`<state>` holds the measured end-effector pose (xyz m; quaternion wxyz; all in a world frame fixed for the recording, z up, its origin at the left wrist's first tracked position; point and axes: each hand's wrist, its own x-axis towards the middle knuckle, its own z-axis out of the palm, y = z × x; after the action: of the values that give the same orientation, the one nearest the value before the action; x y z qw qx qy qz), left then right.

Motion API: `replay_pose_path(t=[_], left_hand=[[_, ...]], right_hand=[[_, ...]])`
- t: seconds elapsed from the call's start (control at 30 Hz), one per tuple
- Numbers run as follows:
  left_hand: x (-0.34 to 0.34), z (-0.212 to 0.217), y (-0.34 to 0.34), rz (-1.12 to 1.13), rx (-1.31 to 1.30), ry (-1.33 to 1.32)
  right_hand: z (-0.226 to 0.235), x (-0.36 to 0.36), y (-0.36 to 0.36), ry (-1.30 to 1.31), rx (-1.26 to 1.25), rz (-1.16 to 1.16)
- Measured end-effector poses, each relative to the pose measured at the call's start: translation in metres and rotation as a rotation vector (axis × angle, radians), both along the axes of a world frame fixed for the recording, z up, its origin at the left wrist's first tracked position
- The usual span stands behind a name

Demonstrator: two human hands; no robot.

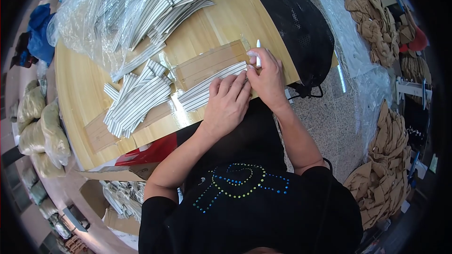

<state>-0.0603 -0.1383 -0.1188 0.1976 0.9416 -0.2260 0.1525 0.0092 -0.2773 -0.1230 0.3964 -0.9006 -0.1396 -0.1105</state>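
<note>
A striped fabric strip (195, 93) lies along a brown cardboard piece (207, 62) with lines drawn on it, near the table's front edge. My left hand (228, 103) rests flat on the strip, fingers stretched out and pressing it down. At the strip's right end, my right hand (269, 77) is closed around a white pen (258, 52), which points up and away from me. Its thumb and fingertips touch the strip's end, close to my left fingertips. Left of the cardboard, several striped fabric pieces (139, 96) lie in a loose, crossed pile.
A clear plastic bag (87, 23) with stacked striped pieces (176, 2) covers the far left of the wooden table (235, 19). A black mesh bag (301, 30) hangs over the right edge. Brown fabric heaps (379, 174) lie at right; a cardboard box (94, 197) of striped cloth stands below left.
</note>
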Motion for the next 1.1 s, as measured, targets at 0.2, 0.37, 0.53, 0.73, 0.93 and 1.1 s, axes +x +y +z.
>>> replay_pose_path(t=[0.2,0.37,0.53,0.73,0.93,1.1], left_hand=[[0.0008,-0.0025,-0.0007,0.007,-0.011,-0.001],[-0.0006,0.0015,-0.0009,0.073,-0.006,0.011],[0.0000,-0.0009,-0.0009,0.049,-0.004,0.030],[0.0001,-0.0018,0.0000,0.037,-0.001,0.035],[-0.0005,-0.0044,-0.0007,0.056,0.000,0.019],[-0.0002,-0.0025,-0.0005,0.062,0.002,0.012]], right_hand=[[-0.0002,0.0011,0.0021,0.049,0.020,-0.016],[-0.0007,0.0020,0.0043,0.028,-0.002,-0.035],[-0.0033,0.0016,0.0029,0.004,0.015,-0.037],[-0.0009,-0.0002,0.0034,0.115,0.036,-0.029],[-0.0037,0.0016,0.0030,0.028,-0.006,-0.030],[-0.0009,0.0005,0.0045,0.006,-0.012,-0.046]])
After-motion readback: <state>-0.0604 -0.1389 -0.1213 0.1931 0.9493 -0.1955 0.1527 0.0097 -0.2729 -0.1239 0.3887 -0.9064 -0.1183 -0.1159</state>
